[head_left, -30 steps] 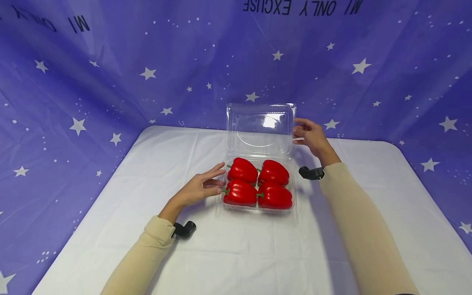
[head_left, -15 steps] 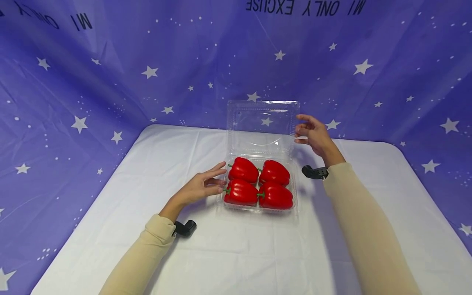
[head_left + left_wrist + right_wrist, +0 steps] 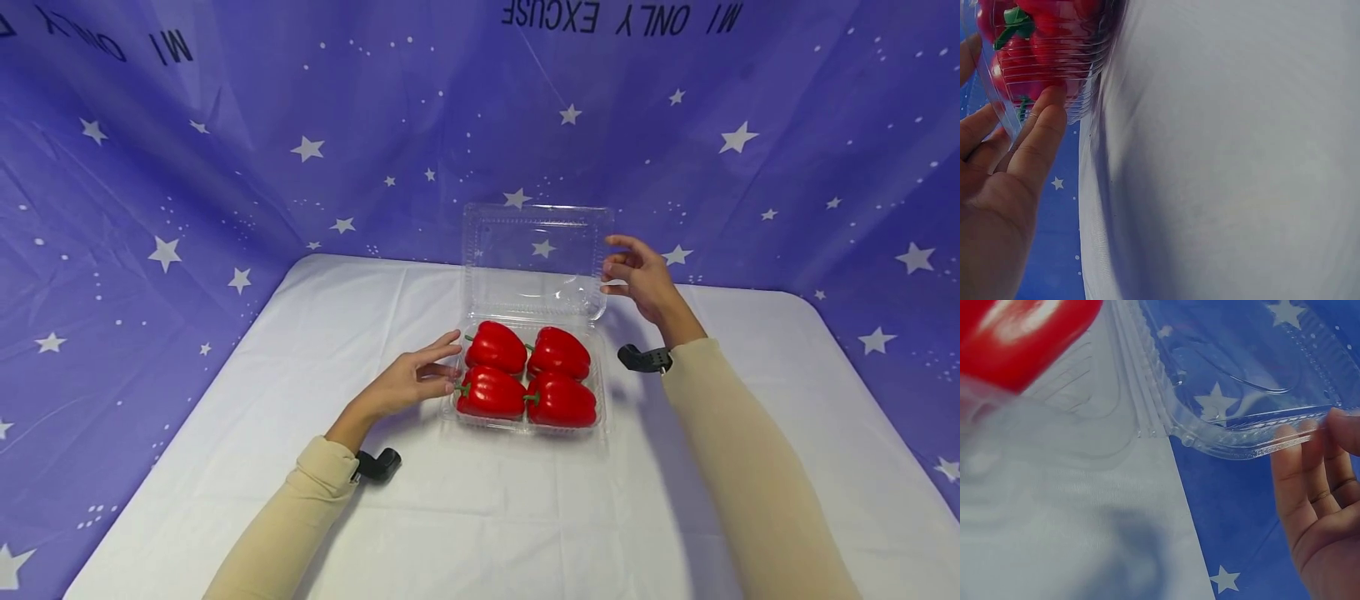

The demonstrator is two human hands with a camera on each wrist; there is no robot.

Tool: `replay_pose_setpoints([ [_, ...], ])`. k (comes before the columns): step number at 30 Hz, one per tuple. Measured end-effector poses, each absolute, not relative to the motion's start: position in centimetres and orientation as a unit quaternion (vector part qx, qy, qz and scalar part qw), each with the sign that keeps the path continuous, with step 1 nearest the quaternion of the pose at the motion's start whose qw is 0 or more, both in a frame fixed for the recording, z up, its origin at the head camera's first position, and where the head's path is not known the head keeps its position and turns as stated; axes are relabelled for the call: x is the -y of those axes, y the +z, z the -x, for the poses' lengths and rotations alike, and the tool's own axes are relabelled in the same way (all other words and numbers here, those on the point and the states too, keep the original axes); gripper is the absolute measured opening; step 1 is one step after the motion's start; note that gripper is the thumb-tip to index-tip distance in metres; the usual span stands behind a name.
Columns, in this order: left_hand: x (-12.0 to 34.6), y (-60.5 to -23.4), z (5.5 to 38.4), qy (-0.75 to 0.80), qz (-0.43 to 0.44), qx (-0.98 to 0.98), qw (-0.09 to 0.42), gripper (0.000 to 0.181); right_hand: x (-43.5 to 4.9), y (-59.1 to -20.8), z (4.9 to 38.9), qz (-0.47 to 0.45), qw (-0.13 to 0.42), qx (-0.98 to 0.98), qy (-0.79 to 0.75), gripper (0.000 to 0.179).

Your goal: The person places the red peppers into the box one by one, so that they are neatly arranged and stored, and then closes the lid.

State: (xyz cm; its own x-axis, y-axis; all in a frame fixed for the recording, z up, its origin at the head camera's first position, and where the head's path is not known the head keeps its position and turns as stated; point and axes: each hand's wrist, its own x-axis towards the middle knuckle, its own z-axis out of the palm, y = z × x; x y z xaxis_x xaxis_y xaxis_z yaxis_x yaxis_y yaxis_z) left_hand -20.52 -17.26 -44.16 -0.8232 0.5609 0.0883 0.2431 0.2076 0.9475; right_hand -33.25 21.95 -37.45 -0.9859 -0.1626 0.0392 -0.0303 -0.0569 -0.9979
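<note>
A clear plastic clamshell container [image 3: 600, 408] sits on the table with several red bell peppers [image 3: 561, 400] in its base, their green stems pointing left. Its clear lid [image 3: 517, 250] stands raised at the back, hinged to the base. At the lid's right edge, my right hand [image 3: 643, 279] pinches the rim between thumb and fingertips; the right wrist view shows this hand [image 3: 1329, 506] at the lid's edge. My left hand [image 3: 401, 383] touches the base's left side with fairly straight fingers. In the left wrist view, two fingertips [image 3: 1047, 119] lie against the ribbed wall.
A white cloth [image 3: 487, 517] covers the table. Behind and at both sides hangs a purple-blue curtain [image 3: 405, 108] with white stars. Black wrist cameras [image 3: 378, 465] sit on both wrists, below the cream sleeves [image 3: 288, 533].
The lid has tilted a little farther back, and its bright glare is gone. My right hand has shifted slightly right with it. The left hand and the peppers stay in place.
</note>
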Motion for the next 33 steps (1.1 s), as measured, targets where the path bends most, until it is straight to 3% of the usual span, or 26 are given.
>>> replay_pose_setpoints([
  [14, 17.2, -44.1, 20.6, 0.573, -0.262, -0.764, 0.136, 0.063, -22.1, -37.7, 33.0, 0.094, 0.019, -0.684, -0.723, 0.043],
  [33, 20.6, -39.0, 24.7, 0.461, -0.163, -0.867, 0.094, 0.051, -22.4, -37.9, 32.7, 0.106, 0.014, -0.671, -0.734, 0.043],
])
